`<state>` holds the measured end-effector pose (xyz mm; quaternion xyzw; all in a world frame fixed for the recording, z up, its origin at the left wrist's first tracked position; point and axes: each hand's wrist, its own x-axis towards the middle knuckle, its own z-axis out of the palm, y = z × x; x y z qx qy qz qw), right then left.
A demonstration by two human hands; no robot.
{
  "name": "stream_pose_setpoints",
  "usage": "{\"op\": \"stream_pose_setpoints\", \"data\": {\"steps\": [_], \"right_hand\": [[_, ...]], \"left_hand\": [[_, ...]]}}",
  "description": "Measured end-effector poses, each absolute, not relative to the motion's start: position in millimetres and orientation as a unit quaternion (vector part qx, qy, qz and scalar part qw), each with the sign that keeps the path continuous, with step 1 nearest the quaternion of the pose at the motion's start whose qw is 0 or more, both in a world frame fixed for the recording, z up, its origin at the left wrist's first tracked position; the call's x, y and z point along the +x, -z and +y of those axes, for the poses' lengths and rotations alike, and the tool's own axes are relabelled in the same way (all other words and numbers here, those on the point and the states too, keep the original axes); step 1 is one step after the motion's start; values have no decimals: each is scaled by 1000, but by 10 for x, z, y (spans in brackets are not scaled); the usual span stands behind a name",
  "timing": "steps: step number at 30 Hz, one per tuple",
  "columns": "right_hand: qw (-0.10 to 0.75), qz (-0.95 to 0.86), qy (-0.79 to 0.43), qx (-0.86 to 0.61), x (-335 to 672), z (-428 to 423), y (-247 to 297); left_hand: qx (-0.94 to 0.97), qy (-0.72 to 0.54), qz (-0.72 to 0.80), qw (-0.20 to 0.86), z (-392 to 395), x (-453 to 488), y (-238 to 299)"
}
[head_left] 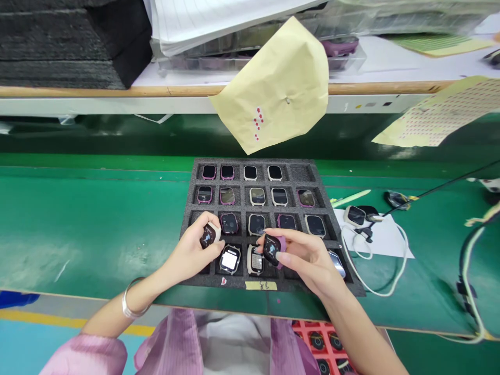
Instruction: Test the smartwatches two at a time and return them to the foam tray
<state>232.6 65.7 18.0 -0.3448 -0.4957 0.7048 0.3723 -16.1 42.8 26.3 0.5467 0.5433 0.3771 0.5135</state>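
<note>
My left hand grips a light-framed smartwatch case by its edges, its dark screen lit with a small figure. In my right hand is a purple smartwatch case, held between thumb and fingers, with its screen showing a similar picture. Both hands are over a dark grey foam tray whose compartments hold several strapless watch cases in purple and light frames. Between my hands lie a watch with a bright white screen and a watch with a lit grid display. My right hand partly hides the nearest row.
Right of the tray, a white cable, another watch and a light green pen lie on the green bench. Yellow sheets hang from the shelf edge. Below the bench is a red tray.
</note>
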Motion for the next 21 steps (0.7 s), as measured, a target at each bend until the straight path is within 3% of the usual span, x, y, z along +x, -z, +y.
{"op": "stream_pose_setpoints", "data": {"steps": [9, 21], "right_hand": [[340, -439, -752, -354, 2234, 685, -224], [368, -428, -752, -342, 2206, 652, -178]], "left_hand": [[316, -420, 386, 758, 465, -89, -252], [324, -395, 383, 769, 459, -70, -224]]}}
